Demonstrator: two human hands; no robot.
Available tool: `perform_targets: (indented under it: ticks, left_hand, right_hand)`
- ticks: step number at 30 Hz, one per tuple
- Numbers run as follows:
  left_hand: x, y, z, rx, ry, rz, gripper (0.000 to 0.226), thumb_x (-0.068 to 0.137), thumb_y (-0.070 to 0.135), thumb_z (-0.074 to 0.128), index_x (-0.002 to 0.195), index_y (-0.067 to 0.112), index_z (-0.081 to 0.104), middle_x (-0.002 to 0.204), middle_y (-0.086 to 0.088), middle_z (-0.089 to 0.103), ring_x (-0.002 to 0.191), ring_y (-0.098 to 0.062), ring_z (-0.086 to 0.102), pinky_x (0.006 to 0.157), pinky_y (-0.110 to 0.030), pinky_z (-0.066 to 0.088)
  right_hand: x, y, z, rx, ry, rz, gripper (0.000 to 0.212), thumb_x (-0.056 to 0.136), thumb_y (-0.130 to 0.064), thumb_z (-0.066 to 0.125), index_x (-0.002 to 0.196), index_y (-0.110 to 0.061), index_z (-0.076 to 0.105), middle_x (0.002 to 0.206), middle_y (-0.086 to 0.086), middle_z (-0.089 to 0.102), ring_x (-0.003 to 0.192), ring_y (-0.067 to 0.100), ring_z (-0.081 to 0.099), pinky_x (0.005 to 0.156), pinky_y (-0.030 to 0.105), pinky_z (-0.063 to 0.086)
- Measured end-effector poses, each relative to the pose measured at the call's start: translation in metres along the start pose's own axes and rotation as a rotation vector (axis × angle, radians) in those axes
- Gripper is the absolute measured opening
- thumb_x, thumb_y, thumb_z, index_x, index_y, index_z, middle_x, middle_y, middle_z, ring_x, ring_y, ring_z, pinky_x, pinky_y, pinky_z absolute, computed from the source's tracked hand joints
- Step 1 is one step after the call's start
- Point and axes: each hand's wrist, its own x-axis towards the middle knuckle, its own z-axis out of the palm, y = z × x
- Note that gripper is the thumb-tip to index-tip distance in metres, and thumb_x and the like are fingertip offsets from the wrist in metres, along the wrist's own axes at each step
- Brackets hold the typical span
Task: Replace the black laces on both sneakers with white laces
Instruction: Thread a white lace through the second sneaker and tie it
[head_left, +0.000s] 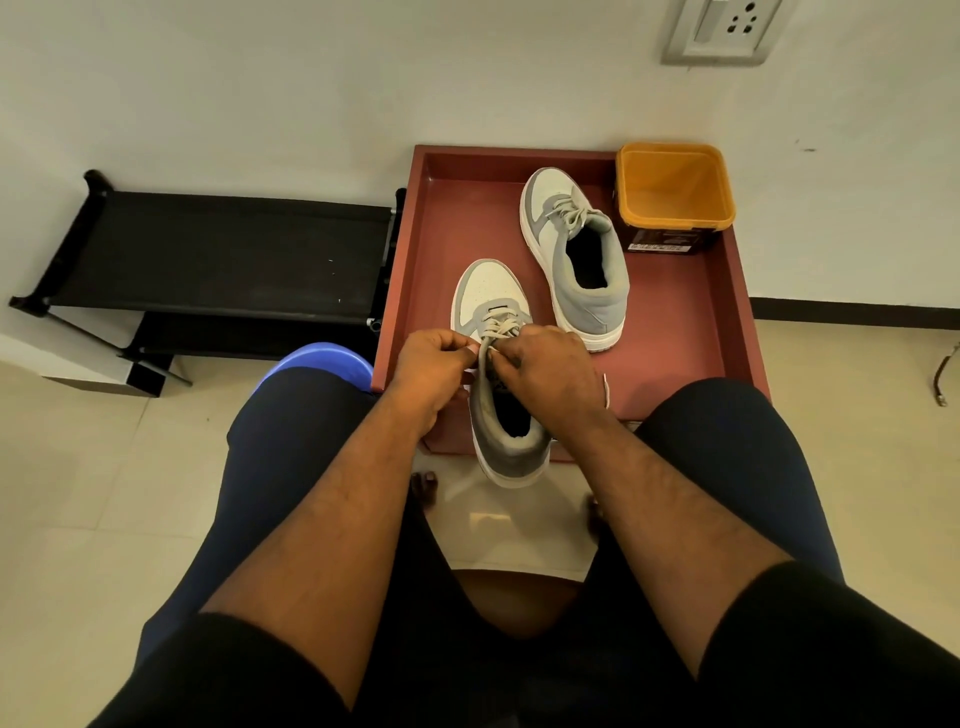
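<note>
Head view, the only one: two sneakers, two hands, one tray, one tub. Both sneakers are grey and off-white with pale laces, and both sit on the reddish-brown tray (680, 332).

The near sneaker (493, 332) lies toe away from the person, its heel hanging over the tray's near edge. Both hands meet over its tongue. The left hand (434, 371) comes in from the left, forearm angled up across the thigh, knuckles up, fingers curled in, thumb and forefinger pinched on the pale lace (496, 332) at the top of the lacing. The right hand (553, 371) mirrors it from the other side, back of the hand to the camera, fingers folded down onto the same lace just right of the left hand's pinch. The two grips nearly touch; the shoe's opening gapes just below them, toward the person.

Beyond the grip and to its right sits the far sneaker (574, 257), laced and tied with a bow, apart from the near one, toe pointing away. Further right, in the tray's far corner, stands one orange tub (675, 195), open, with nothing visible inside it.

A thin white strip (606, 391) lies on the tray just right of the right wrist; whether it is a lace cannot be told.

Left of the hands, well apart, stands a black shoe rack (218, 249), and a blue stool (324, 358) edges out behind the left knee.
</note>
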Motion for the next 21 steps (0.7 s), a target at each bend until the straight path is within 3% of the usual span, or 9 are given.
perform_targets:
  ticks: [6,9,12,15,17,21]
  left_hand:
    - [0.004,-0.004,0.006,0.030,0.018,-0.074,0.017,0.100,0.014,0.038,0.092,0.014,0.054,0.067,-0.004,0.055,0.054,-0.015,0.049,0.049,-0.029,0.041]
    - [0.003,0.001,-0.001,-0.218,0.114,-0.141,0.020,0.094,0.006,0.032,0.086,0.011,0.051,0.056,-0.002,0.048,0.046,-0.014,0.044,0.042,-0.024,0.034]
    - [0.002,0.007,-0.012,-0.527,0.192,-0.172,0.027,0.095,0.006,0.033,0.078,0.010,0.053,0.055,-0.003,0.053,0.043,-0.015,0.052,0.042,-0.022,0.043]
    - [0.004,0.009,-0.024,-0.786,0.315,-0.096,0.027,0.102,0.013,0.029,0.096,0.004,0.054,0.080,-0.015,0.069,0.060,-0.020,0.071,0.054,-0.028,0.057]
    - [0.002,0.012,-0.031,-0.937,0.474,0.019,0.021,0.105,0.017,0.028,0.111,0.011,0.047,0.091,-0.019,0.070,0.077,-0.026,0.074,0.067,-0.034,0.061]
    - [-0.007,0.013,-0.033,-0.847,0.788,0.271,0.010,0.103,0.016,0.036,0.103,0.020,0.046,0.100,-0.010,0.067,0.088,-0.018,0.071,0.078,-0.029,0.058]
  right_hand:
    - [-0.004,0.006,-0.001,0.073,0.041,0.032,0.020,0.092,-0.027,0.058,0.101,-0.020,0.074,0.086,0.005,0.066,0.082,0.027,0.056,0.072,0.037,0.042]
    - [-0.003,0.018,-0.005,0.174,0.061,0.073,0.015,0.087,-0.020,0.065,0.099,-0.020,0.074,0.088,0.002,0.063,0.087,0.025,0.052,0.078,0.041,0.042]
    - [-0.001,0.031,-0.008,0.222,0.167,0.177,0.015,0.081,-0.020,0.071,0.095,-0.023,0.075,0.094,-0.001,0.060,0.096,0.023,0.053,0.085,0.041,0.041]
    - [-0.002,0.032,-0.011,0.285,0.310,0.259,0.015,0.078,-0.022,0.075,0.093,-0.023,0.074,0.101,-0.005,0.055,0.102,0.019,0.051,0.089,0.036,0.042]
    - [-0.003,0.032,-0.011,0.351,0.336,0.267,0.019,0.080,-0.023,0.074,0.099,-0.021,0.071,0.101,-0.007,0.051,0.101,0.018,0.052,0.088,0.031,0.045]
    - [-0.008,0.028,-0.004,0.475,0.127,0.287,0.038,0.081,-0.031,0.074,0.115,-0.018,0.063,0.110,-0.001,0.056,0.101,0.017,0.056,0.088,0.031,0.049]
